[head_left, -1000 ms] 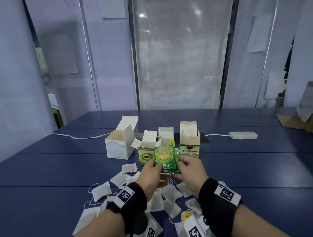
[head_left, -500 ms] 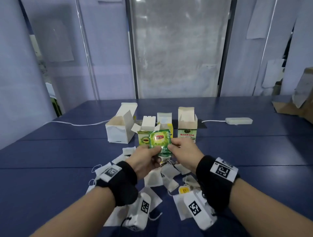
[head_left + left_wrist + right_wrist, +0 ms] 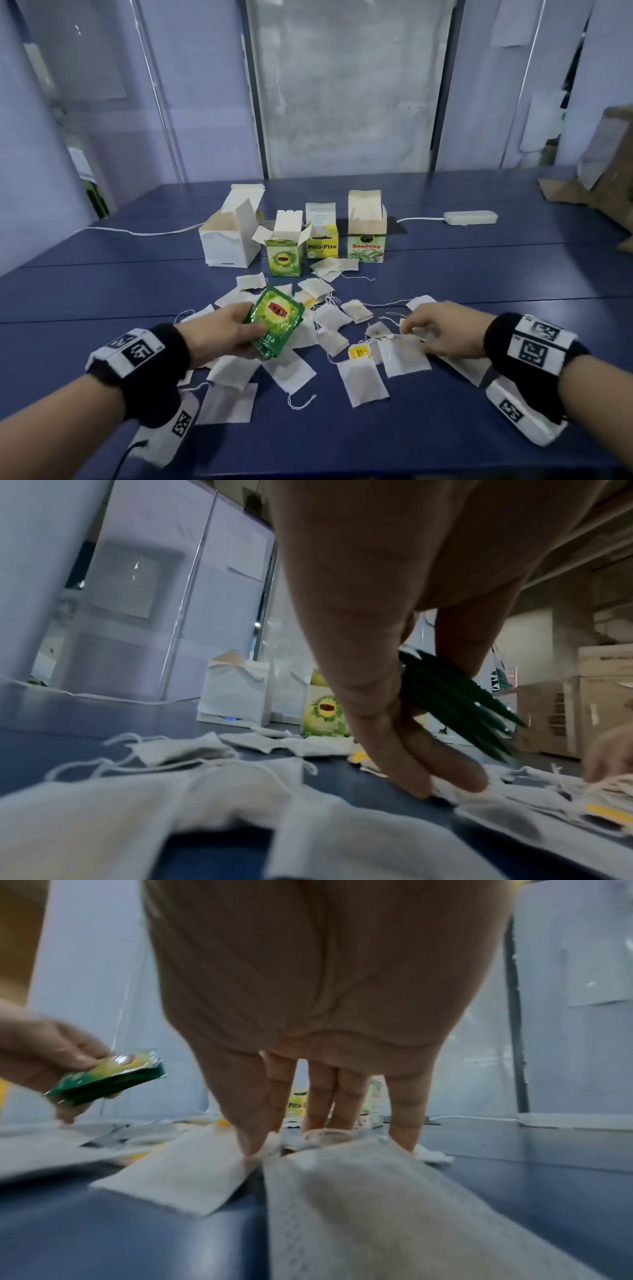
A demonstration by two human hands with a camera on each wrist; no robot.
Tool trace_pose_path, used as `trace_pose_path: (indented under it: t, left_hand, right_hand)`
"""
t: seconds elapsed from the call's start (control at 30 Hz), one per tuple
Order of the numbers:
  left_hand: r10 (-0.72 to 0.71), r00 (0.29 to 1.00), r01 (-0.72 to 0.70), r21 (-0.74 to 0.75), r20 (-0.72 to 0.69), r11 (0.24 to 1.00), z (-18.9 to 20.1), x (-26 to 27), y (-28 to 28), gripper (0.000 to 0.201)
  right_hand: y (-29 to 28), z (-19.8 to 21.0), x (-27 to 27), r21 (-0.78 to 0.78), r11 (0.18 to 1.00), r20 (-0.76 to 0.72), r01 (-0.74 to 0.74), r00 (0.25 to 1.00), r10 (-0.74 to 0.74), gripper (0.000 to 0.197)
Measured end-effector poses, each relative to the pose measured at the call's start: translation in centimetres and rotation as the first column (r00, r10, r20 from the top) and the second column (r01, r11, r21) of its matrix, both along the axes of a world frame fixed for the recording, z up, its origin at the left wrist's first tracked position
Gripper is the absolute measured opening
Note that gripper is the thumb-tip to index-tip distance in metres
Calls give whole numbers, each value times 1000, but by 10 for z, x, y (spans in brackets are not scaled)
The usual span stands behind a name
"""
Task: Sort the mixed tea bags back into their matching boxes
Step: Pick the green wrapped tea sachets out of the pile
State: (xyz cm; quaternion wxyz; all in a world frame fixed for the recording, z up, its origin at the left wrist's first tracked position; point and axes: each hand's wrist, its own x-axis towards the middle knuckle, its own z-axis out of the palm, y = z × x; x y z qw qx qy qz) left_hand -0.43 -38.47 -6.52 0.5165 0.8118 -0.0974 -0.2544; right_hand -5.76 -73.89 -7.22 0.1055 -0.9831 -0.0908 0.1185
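My left hand (image 3: pixel 245 330) grips a small stack of green tea sachets (image 3: pixel 275 320) low over the pile, seen edge-on as the sachets (image 3: pixel 455 704) in the left wrist view. My right hand (image 3: pixel 409 327) is apart to the right, its straight fingertips (image 3: pixel 253 1139) resting on loose white tea bags (image 3: pixel 404 356). Several white tea bags lie scattered on the blue table (image 3: pixel 445 428). Behind them stand open boxes: a white box (image 3: pixel 229 240), a green box (image 3: pixel 286 260), a yellow Pito-Pito box (image 3: pixel 322 245) and a Sambong box (image 3: pixel 366 246).
A white power strip (image 3: pixel 471 217) with its cable lies behind the boxes at the right. A white cord (image 3: pixel 144 233) runs along the table at the back left. Brown cardboard (image 3: pixel 603 192) sits at the far right edge.
Both hands came down and back from in front of the boxes. The right hand let go of the green sachets and moved right onto the white bags; the left keeps the sachets.
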Motion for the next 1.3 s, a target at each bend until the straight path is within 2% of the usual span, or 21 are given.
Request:
trace_pose_path:
  t: [0.07, 0.13, 0.23, 0.3, 0.43, 0.57, 0.63, 0.7, 0.8, 0.87, 0.93, 1.0, 1.03, 1.1, 1.2, 1.3]
  left_hand:
    - [24, 999, -24, 7, 21, 1000, 2, 3, 14, 19]
    - [105, 994, -105, -35, 20, 994, 4, 10, 29, 18]
    - [217, 976, -216, -81, 3, 973, 7, 21, 48, 18]
    - [278, 961, -277, -96, 3, 956, 7, 29, 56, 18]
    - [428, 904, -425, -134, -4, 895, 9, 39, 72, 17]
    - [557, 830, -548, -210, -15, 810, 6, 43, 91, 19]
    - [576, 817, -567, -219, -30, 794, 3, 42, 98, 19]
    - [553, 831, -554, -201, -62, 808, -1, 39, 104, 19]
    - [489, 868, -496, -169, -88, 851, -8, 30, 109, 19]
    - [476, 875, -483, -170, -81, 859, -10, 25, 115, 19]
    - [480, 873, -487, -199, -85, 850, -8, 22, 120, 20]
    - [489, 867, -496, -249, -94, 832, -6, 22, 124, 22]
    - [493, 864, -500, -273, -98, 822, -4, 22, 124, 23]
    - [493, 865, -497, -306, -97, 812, 1, 25, 118, 23]
    - [474, 876, -473, -337, -85, 814, 6, 34, 100, 20]
    - [429, 898, -433, -367, -98, 823, 8, 44, 71, 19]
  right_hand:
    - [-15, -1, -3, 110, 992, 38, 54, 998, -58, 33]
    - [-27, -3, -7, 172, 974, 51, 146, 986, -157, 49]
    - [-34, -7, -9, 67, 963, -68, 259, 965, -255, 80]
    - [-23, -10, -7, 40, 972, -94, 232, 969, -227, 77]
    - [14, -10, 13, 113, 988, -44, 104, 994, -99, 56]
    - [46, 1, 35, 134, 987, 8, 91, 996, -92, 61]
    - [65, 5, 44, 112, 993, -105, 36, 994, -24, 64]
    - [87, 4, 52, 19, 999, -201, -47, 978, 50, 52]
    - [114, 8, 70, -176, 980, -106, -97, 991, 79, 53]
    - [128, 13, 88, -147, 983, -77, -108, 992, 98, 58]
    - [145, 15, 105, -62, 993, -110, -99, 990, 92, 74]
    - [161, 14, 116, -85, 991, -125, -100, 988, 89, 84]
    - [168, 13, 118, -119, 986, -127, -113, 987, 98, 82]
    - [180, 10, 117, -137, 976, -116, -169, 981, 154, 66]
    - [183, 4, 107, -15, 965, -60, -260, 964, 259, 35]
    - [168, 2, 87, 11, 946, -97, -323, 941, 323, 29]
